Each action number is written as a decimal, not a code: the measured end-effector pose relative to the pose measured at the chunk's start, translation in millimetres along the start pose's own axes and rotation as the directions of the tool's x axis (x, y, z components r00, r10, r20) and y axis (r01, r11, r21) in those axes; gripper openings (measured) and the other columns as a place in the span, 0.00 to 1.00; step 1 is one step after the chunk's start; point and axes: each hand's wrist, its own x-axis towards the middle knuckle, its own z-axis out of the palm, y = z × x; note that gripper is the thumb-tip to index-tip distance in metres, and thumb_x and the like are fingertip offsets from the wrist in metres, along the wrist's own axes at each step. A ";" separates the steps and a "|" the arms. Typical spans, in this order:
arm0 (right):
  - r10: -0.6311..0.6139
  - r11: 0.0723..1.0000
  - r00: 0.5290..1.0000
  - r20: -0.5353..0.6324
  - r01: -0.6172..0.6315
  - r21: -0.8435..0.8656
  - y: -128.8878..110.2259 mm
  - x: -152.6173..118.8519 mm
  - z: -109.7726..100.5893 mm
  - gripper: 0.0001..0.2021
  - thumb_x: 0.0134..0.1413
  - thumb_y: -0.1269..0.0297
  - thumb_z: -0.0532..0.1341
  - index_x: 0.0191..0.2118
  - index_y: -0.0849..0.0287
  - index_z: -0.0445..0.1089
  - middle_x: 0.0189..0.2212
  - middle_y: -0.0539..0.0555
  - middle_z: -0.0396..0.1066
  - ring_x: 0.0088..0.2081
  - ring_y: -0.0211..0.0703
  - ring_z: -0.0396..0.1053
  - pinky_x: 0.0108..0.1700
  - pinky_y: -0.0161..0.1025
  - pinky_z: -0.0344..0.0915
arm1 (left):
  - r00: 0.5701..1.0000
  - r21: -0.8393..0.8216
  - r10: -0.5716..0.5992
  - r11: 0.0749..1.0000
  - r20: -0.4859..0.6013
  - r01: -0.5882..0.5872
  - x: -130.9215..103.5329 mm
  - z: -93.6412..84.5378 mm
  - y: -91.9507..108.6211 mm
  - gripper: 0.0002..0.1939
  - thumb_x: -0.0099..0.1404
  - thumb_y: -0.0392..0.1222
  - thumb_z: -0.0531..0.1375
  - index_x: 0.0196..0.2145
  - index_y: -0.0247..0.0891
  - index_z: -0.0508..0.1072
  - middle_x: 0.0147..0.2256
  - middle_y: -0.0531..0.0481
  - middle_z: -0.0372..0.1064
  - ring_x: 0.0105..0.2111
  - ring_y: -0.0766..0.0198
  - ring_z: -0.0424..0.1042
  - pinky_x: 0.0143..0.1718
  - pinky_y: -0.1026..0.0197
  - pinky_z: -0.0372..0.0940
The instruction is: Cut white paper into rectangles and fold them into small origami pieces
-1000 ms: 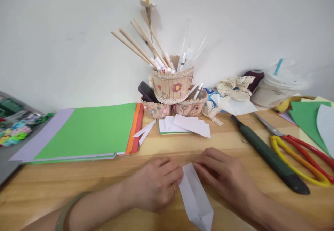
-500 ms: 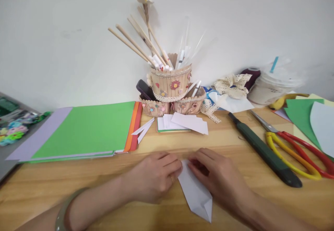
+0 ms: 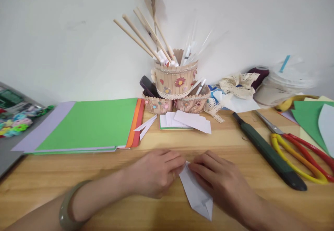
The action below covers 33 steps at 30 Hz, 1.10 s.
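Note:
A folded white sheet of paper point(image 3: 196, 191) lies on the wooden table between my two hands, narrow at its far end and with a folded corner at the near end. My left hand point(image 3: 160, 172) is closed at the paper's far left edge, its fingertips pinching near the tip. My right hand point(image 3: 221, 178) has curled fingers at the far right edge, thumb side against the paper. The far tip is partly hidden by the fingers. A bangle point(image 3: 68, 205) circles my left wrist.
Behind are a stack of coloured paper point(image 3: 88, 124), white paper slips point(image 3: 193, 121) and a decorated stick holder point(image 3: 169, 79). To the right lie a dark green tool with a long handle point(image 3: 268, 152) and red-and-yellow scissors point(image 3: 289, 144). A plastic cup point(image 3: 279, 86) leans near the wall.
The view has shifted slightly, so the background things sit a little further right. My right fingers have drawn closer together at the paper's far edge. The paper stays nearly in place.

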 end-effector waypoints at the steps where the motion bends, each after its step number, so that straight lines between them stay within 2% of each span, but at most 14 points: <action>1: -0.003 1.000 1.000 0.001 0.003 -0.001 0.1 0.0 0.0 0.10 0.58 0.73 0.52 0.34 0.59 0.71 0.28 0.53 0.69 0.31 0.40 0.64 0.29 0.35 0.61 | 1.000 -0.001 0.021 1.000 -0.015 -0.021 -0.3 0.2 -0.8 0.10 0.66 0.33 0.50 0.38 0.32 0.71 0.44 0.45 0.68 0.44 0.60 0.66 0.44 0.58 0.63; 3: -0.008 1.000 1.000 0.010 0.008 0.003 0.4 -0.1 0.2 0.11 0.58 0.73 0.52 0.34 0.59 0.71 0.28 0.53 0.69 0.31 0.41 0.64 0.30 0.36 0.62 | 0.997 -0.006 0.058 0.998 -0.041 -0.058 -0.9 0.5 -3.0 0.11 0.66 0.33 0.50 0.37 0.32 0.72 0.46 0.44 0.68 0.47 0.59 0.65 0.46 0.58 0.62; 10: -0.036 0.999 0.999 0.031 0.036 -0.013 2.4 -0.1 2.0 0.10 0.59 0.72 0.51 0.34 0.60 0.70 0.29 0.54 0.69 0.31 0.42 0.63 0.30 0.37 0.62 | 0.995 0.008 0.100 0.995 -0.031 -0.100 -3.6 0.5 -7.3 0.17 0.63 0.35 0.51 0.48 0.27 0.69 0.49 0.43 0.69 0.53 0.55 0.63 0.52 0.57 0.60; 16: -0.081 0.994 0.993 0.089 0.088 -0.069 1.1 0.1 -3.0 0.08 0.58 0.71 0.53 0.38 0.60 0.70 0.29 0.54 0.68 0.31 0.44 0.63 0.30 0.40 0.62 | 0.994 0.032 0.109 0.994 -0.021 -0.109 -4.4 1.5 -7.3 0.18 0.63 0.35 0.51 0.49 0.25 0.68 0.49 0.43 0.69 0.54 0.55 0.61 0.54 0.56 0.58; 21: -0.046 0.998 0.995 0.091 0.050 -0.037 0.5 -0.8 -6.5 0.11 0.56 0.73 0.52 0.42 0.60 0.70 0.30 0.55 0.68 0.32 0.43 0.63 0.31 0.39 0.63 | 0.992 0.024 0.105 0.994 -0.074 -0.104 -4.1 3.4 -7.8 0.17 0.64 0.35 0.51 0.48 0.26 0.69 0.49 0.44 0.69 0.54 0.55 0.63 0.54 0.56 0.58; 24: -0.028 0.999 0.990 0.136 0.033 -0.037 1.9 -1.6 -5.6 0.10 0.56 0.73 0.53 0.39 0.60 0.70 0.31 0.55 0.67 0.32 0.44 0.62 0.30 0.39 0.62 | 0.991 0.035 0.102 0.994 -0.089 -0.099 -3.8 3.4 -6.5 0.17 0.64 0.35 0.51 0.47 0.26 0.70 0.48 0.42 0.70 0.52 0.56 0.65 0.54 0.57 0.58; 27: -0.034 0.999 0.981 0.193 0.028 0.035 6.5 0.2 -8.7 0.09 0.56 0.73 0.52 0.38 0.60 0.70 0.32 0.56 0.67 0.35 0.45 0.62 0.34 0.42 0.63 | 0.992 0.054 0.083 0.996 -0.095 -0.078 -4.1 3.3 -3.6 0.17 0.64 0.36 0.51 0.47 0.26 0.70 0.47 0.42 0.70 0.50 0.55 0.66 0.53 0.58 0.59; 31: -0.140 0.976 0.969 0.203 0.101 0.192 19.8 6.1 -24.0 0.15 0.56 0.75 0.51 0.45 0.57 0.69 0.41 0.58 0.67 0.44 0.47 0.59 0.43 0.45 0.62 | 0.994 0.093 0.059 0.994 -0.094 -0.050 -5.0 3.0 -0.2 0.17 0.63 0.36 0.51 0.47 0.26 0.70 0.47 0.42 0.71 0.49 0.55 0.67 0.52 0.58 0.60; 33: -0.148 0.965 0.964 0.221 0.091 0.247 27.7 8.2 -32.7 0.15 0.55 0.76 0.51 0.42 0.55 0.72 0.44 0.58 0.66 0.47 0.48 0.58 0.44 0.46 0.62 | 0.993 0.111 0.057 0.993 -0.105 -0.046 -5.3 2.8 0.9 0.17 0.62 0.36 0.52 0.46 0.26 0.71 0.47 0.43 0.71 0.48 0.55 0.68 0.52 0.58 0.61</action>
